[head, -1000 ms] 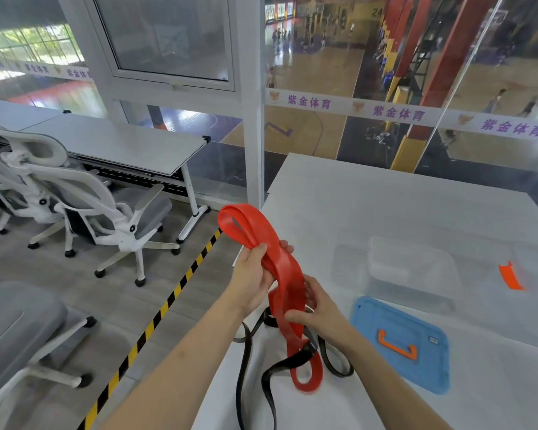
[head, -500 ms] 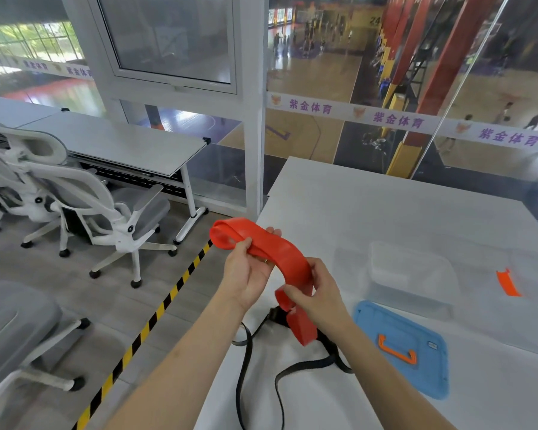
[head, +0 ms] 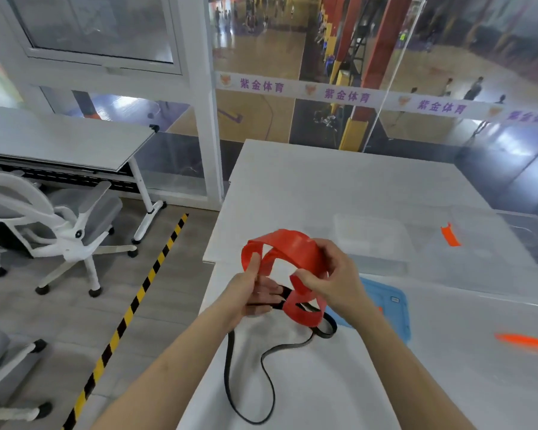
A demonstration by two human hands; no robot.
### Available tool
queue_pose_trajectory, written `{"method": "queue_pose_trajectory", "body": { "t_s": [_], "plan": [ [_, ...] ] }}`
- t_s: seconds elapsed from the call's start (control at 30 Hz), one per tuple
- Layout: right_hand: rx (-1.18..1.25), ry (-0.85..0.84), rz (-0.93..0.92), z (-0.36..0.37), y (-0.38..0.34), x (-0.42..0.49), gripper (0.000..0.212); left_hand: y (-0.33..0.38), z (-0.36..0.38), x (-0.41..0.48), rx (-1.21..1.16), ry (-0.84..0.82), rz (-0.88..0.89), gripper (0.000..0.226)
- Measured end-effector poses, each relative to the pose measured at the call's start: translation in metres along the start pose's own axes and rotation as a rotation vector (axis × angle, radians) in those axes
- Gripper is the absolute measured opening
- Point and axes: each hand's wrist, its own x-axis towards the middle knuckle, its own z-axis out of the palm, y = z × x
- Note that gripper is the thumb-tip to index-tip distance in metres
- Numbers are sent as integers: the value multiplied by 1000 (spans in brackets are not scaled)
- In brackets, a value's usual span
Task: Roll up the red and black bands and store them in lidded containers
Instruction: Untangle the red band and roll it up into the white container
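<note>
Since the earlier frames, both hands have drawn closer together and the red band (head: pixel 288 248) has gone from a long hanging strip to a short arch with a small loop hanging below it, so the folding has advanced.

At about nine o'clock from the band, the left hand (head: pixel 252 290) pinches the left end of the red arch between thumb and forefinger; its other fingers are half spread and hold nothing that I can make out. Below it, at six o'clock, the black band (head: pixel 263 361) lies slack on the white table (head: pixel 339 187), one long loop trailing toward the near edge and its upper end passing under the red loop. It looks untouched, not rolled at all.

At three o'clock from the band's crown, the right hand (head: pixel 331 280) is closed over the right side of the arch, fingers curled round the strip where it turns down into the lower red loop.

Further right, a blue lid (head: pixel 392 311) lies flat on the table, partly hidden behind the right wrist. Beyond it, at roughly one o'clock, stands a clear container (head: pixel 370 240), open and seemingly empty. An orange latch (head: pixel 451 234) shows on a second clear container at the far right, though its outline is hard to trace.

My reading: the task is early. The red band is partway gathered, not yet a tight roll; nothing is stored, no lid is on, and the black band is wholly left to do.
</note>
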Motion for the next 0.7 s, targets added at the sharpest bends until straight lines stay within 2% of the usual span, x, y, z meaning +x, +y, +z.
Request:
{"method": "queue_pose_trajectory", "body": {
  "t_s": [0.07, 0.17, 0.3, 0.43, 0.53, 0.7],
  "plan": [
    [-35, 24, 20, -9, 5, -14, 47, -13, 5, 6, 124, 113, 62, 66],
    [-70, 93, 64, -24, 17, -42, 49, -33, 13, 19, 227, 215, 247, 41],
    [-121, 198, 156, -49, 39, -81, 50, -55, 42, 31, 424, 122, 395, 15],
    [-214, 259, 199, -76, 66, -112, 52, -88, 81, 43, 684, -8, 467, 21],
    [-316, 212, 215, -93, 95, -134, 51, -114, 107, 45, 827, -72, 483, 24],
    [-448, 174, 237, -133, 142, -167, 49, -149, 158, 53, 908, -124, 453, 34]
  ]
}}
